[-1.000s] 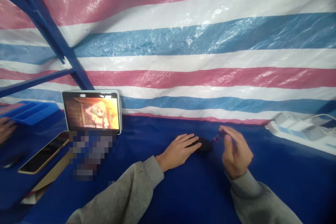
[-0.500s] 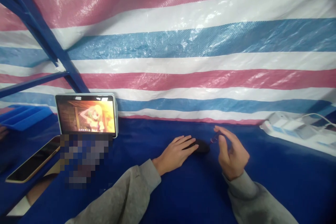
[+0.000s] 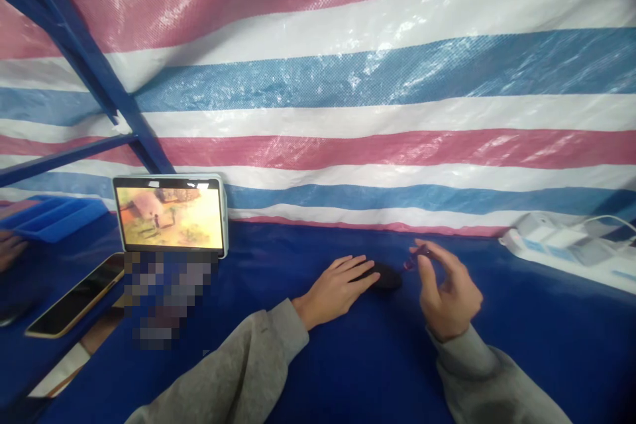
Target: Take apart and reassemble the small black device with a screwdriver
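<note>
On the blue worktop (image 3: 348,371), two bare hands in grey sleeves work near the middle. One black, rounded, mouse-like object (image 3: 387,277) lies between them, closer to the left hand (image 3: 334,290), whose extended fingers rest over its left part; that grip is flat and uncurled. The right hand (image 3: 451,291), just beyond the object's right end, has its grip closed in a thumb-and-forefinger pinch on one small purplish piece (image 3: 409,264), too blurred to identify; whether it joins the black object, I cannot tell.

Further left stand one tablet (image 3: 171,215), upright with a lit picture, one phone (image 3: 77,295) lying face up, and one blue tray (image 3: 69,220). One other person's hand (image 3: 10,248) shows at the left edge, close by the tray. Far right lies one white power strip (image 3: 541,255) with several plugs, their number unclear. Behind hangs one striped sheet (image 3: 348,146).
</note>
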Demonstrator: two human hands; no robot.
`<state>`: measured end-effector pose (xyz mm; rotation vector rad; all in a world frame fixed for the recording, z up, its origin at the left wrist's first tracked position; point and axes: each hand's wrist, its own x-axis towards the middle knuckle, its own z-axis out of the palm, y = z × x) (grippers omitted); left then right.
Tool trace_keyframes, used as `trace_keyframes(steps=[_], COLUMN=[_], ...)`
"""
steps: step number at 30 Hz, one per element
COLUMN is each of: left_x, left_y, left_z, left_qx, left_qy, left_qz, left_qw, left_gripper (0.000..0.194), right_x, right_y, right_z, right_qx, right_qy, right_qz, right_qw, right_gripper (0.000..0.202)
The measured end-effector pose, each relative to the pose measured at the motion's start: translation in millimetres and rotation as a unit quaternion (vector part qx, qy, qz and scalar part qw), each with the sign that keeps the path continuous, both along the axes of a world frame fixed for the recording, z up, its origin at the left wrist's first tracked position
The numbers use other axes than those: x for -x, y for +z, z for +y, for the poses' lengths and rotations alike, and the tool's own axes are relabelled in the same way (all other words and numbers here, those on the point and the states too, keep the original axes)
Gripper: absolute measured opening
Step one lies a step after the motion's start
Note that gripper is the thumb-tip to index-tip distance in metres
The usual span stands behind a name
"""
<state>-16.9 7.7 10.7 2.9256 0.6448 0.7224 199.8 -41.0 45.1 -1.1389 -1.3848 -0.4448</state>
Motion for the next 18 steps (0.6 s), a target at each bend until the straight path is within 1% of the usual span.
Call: trace_keyframes(steps=[3,5,10,18], left_x=[0.3,0.3,-0.1,-0.2], left_y=[-0.4,-0.3,0.4,1.0], left_z=[0.3,0.4,-0.1,0.0], left_qx=[-0.001,0.000,-0.001,-0.003], left_qy=[-0.002,-0.002,-0.001,-0.005], left_qz=[0.004,0.007,0.008,0.011], left_qw=[1.000,1.000,1.000,1.000], left_gripper=[0.041,0.041,0.040,0.040], right_x=[-1.8,-2.3,1.4,-1.0], right_y=[-0.5,-0.9,-1.6,-1.4], right_z=[1.7,1.9,0.1,-0.1], right_qx=[-0.021,-0.016,0.003,-0.007], right_qy=[-0.001,-0.001,0.021,0.016], right_qz=[-0.013,-0.019,0.022,0.001], right_qw=[1.000,1.000,1.000,1.000], right_gripper=[0.018,0.016,0.023,0.022])
